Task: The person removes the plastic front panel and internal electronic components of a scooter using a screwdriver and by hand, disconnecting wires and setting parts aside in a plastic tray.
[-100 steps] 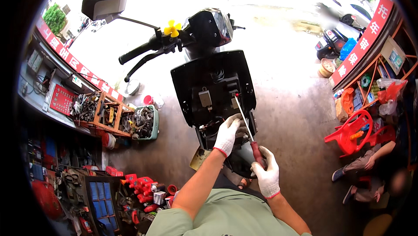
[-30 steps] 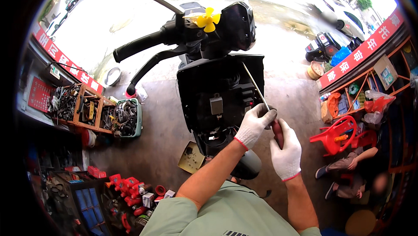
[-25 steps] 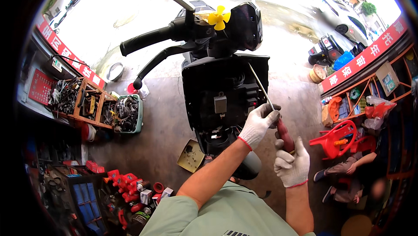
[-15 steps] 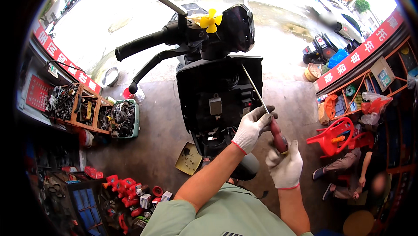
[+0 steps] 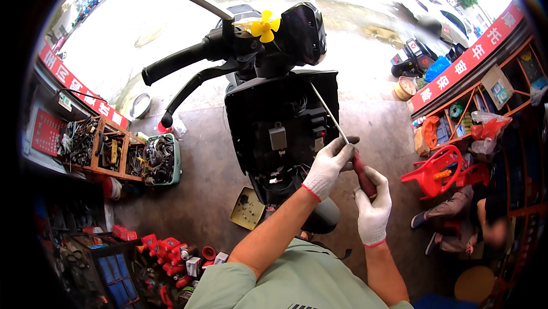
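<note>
A long screwdriver (image 5: 363, 178) with a dark red handle reaches up into the opened front of a black scooter (image 5: 251, 155). Its tip rests by the upper right of the cavity. My gloved left hand (image 5: 328, 166) pinches the shaft just above the handle. Lower down, my gloved right hand (image 5: 374, 203) has its fingers curled round the handle's end. Inside the cavity sit a grey finned box (image 5: 277, 138), wiring and a white connector (image 5: 275, 181). A yellow pinwheel (image 5: 265, 26) is fixed by the handlebar (image 5: 177, 63).
On the floor left of the scooter lies a tan tray (image 5: 248, 209) with small parts. Tool boxes and a green bin (image 5: 177, 160) line the left side. Red bottles (image 5: 165, 249) crowd the lower left. A red chair (image 5: 436, 172) and a seated person (image 5: 456, 217) are at right.
My right hand has moved up and closed round the screwdriver handle's end, where its fingers were looser before. The whole view has shifted slightly.
</note>
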Motion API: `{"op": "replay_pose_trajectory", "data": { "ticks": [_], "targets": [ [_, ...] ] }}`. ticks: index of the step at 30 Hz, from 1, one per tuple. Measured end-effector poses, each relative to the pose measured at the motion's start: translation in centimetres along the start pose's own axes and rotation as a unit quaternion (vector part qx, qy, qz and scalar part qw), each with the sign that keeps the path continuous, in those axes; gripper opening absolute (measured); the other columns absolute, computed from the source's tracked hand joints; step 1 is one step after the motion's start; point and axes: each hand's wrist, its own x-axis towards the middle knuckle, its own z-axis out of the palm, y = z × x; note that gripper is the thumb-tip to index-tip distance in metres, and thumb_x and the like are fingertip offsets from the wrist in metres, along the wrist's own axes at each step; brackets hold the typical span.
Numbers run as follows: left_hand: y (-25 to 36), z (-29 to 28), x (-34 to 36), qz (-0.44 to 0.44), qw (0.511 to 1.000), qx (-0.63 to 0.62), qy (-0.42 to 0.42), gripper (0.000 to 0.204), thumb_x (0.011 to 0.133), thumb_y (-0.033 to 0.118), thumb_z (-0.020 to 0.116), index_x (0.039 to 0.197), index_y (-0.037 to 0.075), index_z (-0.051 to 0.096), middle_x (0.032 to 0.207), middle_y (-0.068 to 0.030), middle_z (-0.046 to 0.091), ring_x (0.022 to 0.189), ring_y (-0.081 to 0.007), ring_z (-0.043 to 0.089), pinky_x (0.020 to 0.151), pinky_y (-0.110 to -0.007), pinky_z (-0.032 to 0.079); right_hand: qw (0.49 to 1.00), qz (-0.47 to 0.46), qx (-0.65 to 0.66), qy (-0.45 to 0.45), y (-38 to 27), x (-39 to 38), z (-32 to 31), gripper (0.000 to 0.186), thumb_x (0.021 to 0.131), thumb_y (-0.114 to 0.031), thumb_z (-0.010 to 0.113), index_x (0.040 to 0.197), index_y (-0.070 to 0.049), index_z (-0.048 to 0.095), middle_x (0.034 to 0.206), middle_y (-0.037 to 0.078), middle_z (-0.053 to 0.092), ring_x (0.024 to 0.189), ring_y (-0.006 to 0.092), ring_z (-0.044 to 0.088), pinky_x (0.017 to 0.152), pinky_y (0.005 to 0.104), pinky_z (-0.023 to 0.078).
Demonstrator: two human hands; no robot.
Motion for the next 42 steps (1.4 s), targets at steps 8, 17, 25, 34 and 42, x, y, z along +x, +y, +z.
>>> {"op": "replay_pose_trajectory", "data": {
  "ticks": [8,17,25,34,42],
  "targets": [
    [0.3,0.9,-0.1,-0.002,1.0,-0.024,0.014,0.037,0.102,0.017,0.054,0.133,-0.003,0.051,0.109,-0.0086,0.063,0.098,-0.0156,0.063,0.087,-0.033,0.055,0.998,0.011,0.058,-0.016,1.2,0.3,-1.1,0.04,0.098,-0.007,0.046,0.136,0.003,0.045,0.112,0.015,0.06,0.078,0.0153,0.063,0.072,0.0278,0.054],
    [0.4,1.0,-0.2,-0.006,0.999,-0.016,0.032,0.036,0.102,0.018,0.055,0.132,-0.002,0.053,0.106,-0.0064,0.062,0.095,-0.0139,0.062,0.088,-0.031,0.055,0.996,0.053,0.07,0.0,0.5,0.5,-0.8,0.041,0.101,-0.014,0.048,0.137,0.005,0.043,0.107,0.015,0.061,0.081,0.018,0.064,0.073,0.031,0.056],
    [-0.1,0.8,-0.1,0.012,1.0,0.005,0.018,0.036,0.101,0.017,0.056,0.131,-0.003,0.054,0.108,-0.0066,0.061,0.097,-0.0126,0.061,0.088,-0.031,0.055,0.956,0.151,0.243,-0.068,0.2,1.0,-2.2,0.038,0.101,-0.016,0.045,0.133,0.005,0.046,0.118,0.017,0.058,0.088,0.0186,0.063,0.073,0.0334,0.056],
    [-0.5,0.3,0.3,0.012,1.0,-0.021,0.003,0.039,0.102,0.016,0.052,0.137,-0.002,0.047,0.119,-0.0131,0.062,0.104,-0.0196,0.062,0.09,-0.035,0.054,0.936,0.182,0.301,-0.025,-0.4,1.1,-1.8,0.038,0.099,-0.011,0.049,0.136,-0.001,0.045,0.118,0.016,0.06,0.081,0.0177,0.061,0.071,0.0314,0.054],
    [2.6,-1.5,6.2,0.046,0.964,-0.186,0.186,0.013,0.1,0.019,0.058,0.105,0.008,0.062,0.101,-0.0068,0.068,0.091,-0.0222,0.067,0.079,-0.037,0.055,0.935,0.16,0.316,0.01,-0.2,1.4,-1.0,0.035,0.1,-0.012,0.049,0.133,-0.002,0.046,0.116,0.013,0.056,0.092,0.022,0.063,0.078,0.0352,0.055]
  ]
}}
